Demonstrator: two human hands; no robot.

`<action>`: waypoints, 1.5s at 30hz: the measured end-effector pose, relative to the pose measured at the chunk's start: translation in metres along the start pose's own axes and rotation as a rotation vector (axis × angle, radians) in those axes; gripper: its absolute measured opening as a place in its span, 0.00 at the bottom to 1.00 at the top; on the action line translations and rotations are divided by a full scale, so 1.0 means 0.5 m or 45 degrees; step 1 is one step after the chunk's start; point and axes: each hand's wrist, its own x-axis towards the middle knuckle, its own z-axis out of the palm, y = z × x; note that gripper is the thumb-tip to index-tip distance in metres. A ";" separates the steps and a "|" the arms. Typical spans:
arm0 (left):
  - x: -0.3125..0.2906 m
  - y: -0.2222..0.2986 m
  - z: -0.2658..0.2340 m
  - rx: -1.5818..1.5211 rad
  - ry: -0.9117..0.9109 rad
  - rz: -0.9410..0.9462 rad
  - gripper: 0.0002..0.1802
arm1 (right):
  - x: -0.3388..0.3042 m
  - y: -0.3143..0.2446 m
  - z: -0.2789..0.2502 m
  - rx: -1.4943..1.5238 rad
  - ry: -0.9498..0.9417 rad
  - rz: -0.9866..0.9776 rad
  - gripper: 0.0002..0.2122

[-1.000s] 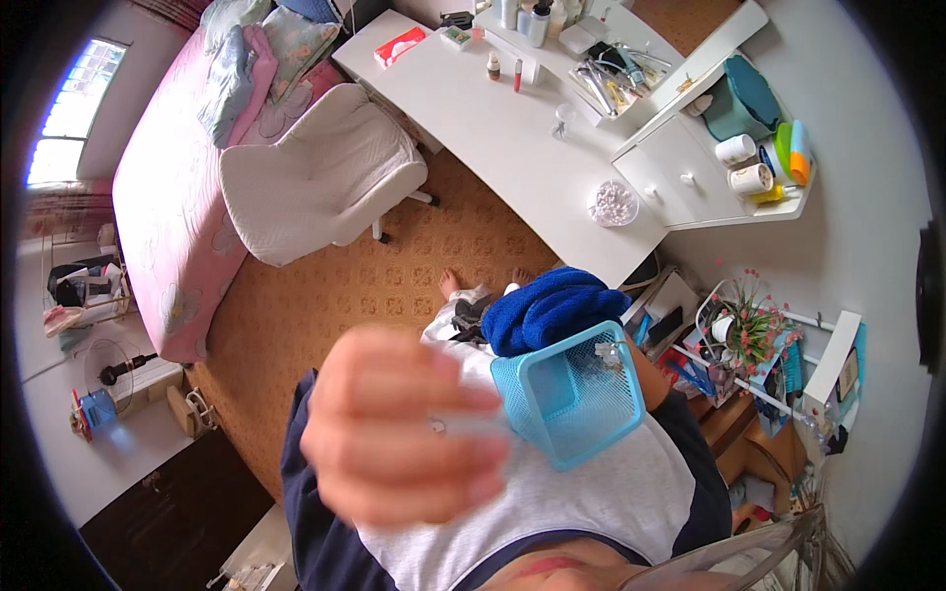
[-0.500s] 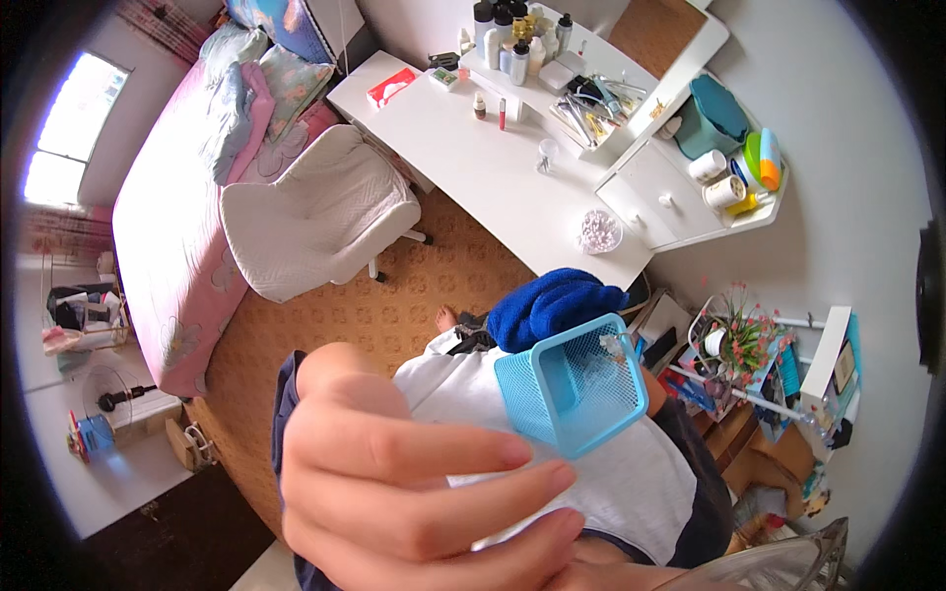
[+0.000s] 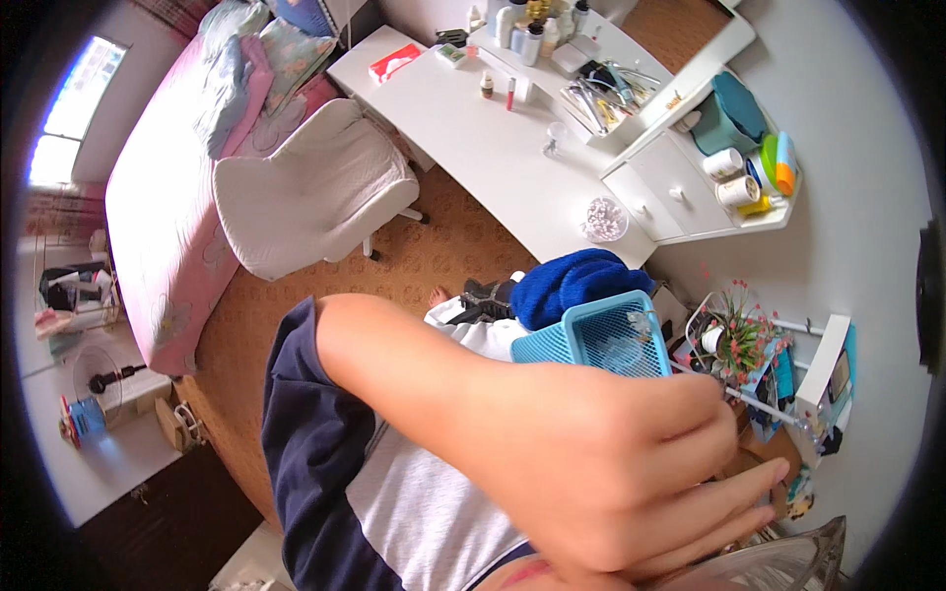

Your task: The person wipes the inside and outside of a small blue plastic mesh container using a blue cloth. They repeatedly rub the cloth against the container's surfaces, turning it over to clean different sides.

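bedroom floor of brown carpet (image 3: 463,246) lies below. left hand (image 3: 601,463) looms close, fingers loosely spread, grasp unclear, beside a light-blue plastic mesh basket (image 3: 606,337) at the lap; better steady it first.

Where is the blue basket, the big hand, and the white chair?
blue mesh basket (image 3: 603,340), head view, on its front mesh wall.
left hand (image 3: 601,463), head view, on the back of the hand.
white chair (image 3: 310,192), head view, on the seat.

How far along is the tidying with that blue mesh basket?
Done: the blue mesh basket already holds a few small items. In hand: one hand is raised close to the camera, hiding what it holds. Left: bottles and tools crowd the white desk.
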 end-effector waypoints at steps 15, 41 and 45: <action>-0.087 -0.001 -0.192 -0.105 -0.300 0.028 0.13 | -0.162 0.004 -0.176 0.815 0.700 0.110 0.42; -0.340 -0.007 -0.104 -1.018 0.299 -2.126 0.69 | -0.160 -0.019 -0.193 -0.448 1.094 -0.237 0.37; -0.336 -0.005 -0.089 -1.164 0.449 -2.140 0.67 | -0.180 -0.037 -0.204 -0.621 0.961 -0.383 0.34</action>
